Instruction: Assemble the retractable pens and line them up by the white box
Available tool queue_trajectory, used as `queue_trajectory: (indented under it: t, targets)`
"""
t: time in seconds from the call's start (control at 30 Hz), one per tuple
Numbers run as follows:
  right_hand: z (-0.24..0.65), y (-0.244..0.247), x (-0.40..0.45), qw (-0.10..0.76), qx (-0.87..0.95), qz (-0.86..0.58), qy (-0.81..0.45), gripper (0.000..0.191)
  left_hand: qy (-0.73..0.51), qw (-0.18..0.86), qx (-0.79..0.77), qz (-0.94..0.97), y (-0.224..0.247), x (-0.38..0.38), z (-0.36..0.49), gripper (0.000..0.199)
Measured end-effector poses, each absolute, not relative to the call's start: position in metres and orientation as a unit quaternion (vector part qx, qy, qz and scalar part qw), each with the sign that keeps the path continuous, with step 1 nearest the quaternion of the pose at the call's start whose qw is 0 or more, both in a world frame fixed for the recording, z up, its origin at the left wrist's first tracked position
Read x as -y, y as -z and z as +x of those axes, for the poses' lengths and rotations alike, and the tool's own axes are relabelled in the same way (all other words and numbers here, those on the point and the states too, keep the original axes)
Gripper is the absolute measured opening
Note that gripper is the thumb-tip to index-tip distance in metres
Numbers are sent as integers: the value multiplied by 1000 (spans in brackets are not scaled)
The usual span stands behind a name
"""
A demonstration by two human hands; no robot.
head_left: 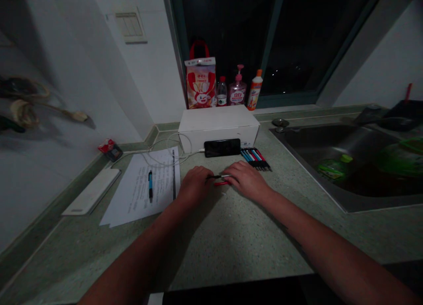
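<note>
My left hand (196,183) is closed on the dark end of a thin pen part (217,177) over the counter. The silvery end of that part is pinched by my right hand (246,178). Just beneath it lies a red pen barrel (220,183), its right end near my right fingers. Behind my right hand, several blue, red and white pens (255,159) lie side by side. A black phone (222,148) leans against a white box (218,122), a cable at its left end. A blue pen (150,186) rests on printed papers (132,199) left of my left hand.
A white power bank-like slab (92,192) and a red-black packet (110,150) lie at the left wall. On the right is a metal sink (317,164) with green items inside. A bag (201,85) and several bottles (237,89) stand behind the box.
</note>
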State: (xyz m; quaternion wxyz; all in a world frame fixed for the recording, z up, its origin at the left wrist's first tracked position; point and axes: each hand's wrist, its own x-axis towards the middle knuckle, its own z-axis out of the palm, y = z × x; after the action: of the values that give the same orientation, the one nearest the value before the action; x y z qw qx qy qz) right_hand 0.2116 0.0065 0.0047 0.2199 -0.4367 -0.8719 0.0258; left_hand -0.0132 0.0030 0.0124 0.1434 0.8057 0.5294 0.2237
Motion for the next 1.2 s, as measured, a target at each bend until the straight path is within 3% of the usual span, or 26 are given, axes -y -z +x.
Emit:
queue_trajectory:
  t: [0.47, 0.7, 1.1, 1.2]
  targets:
    - [213, -9, -5, 226, 871, -436, -31, 18, -237, 147, -512, 812, -11, -4, -14, 13]
    - [230, -3, -14, 239, 827, -508, 10, 24, -256, 137, -568, 771, -8, -15, -25, 8]
    - [229, -9, -10, 221, 839, -496, -32, 21, -197, 122, -587, 776, -1, -11, -28, 5]
    - [226, -9, -9, 210, 850, -483, -33, 21, -257, 144, -561, 774, -4, -9, -24, 21]
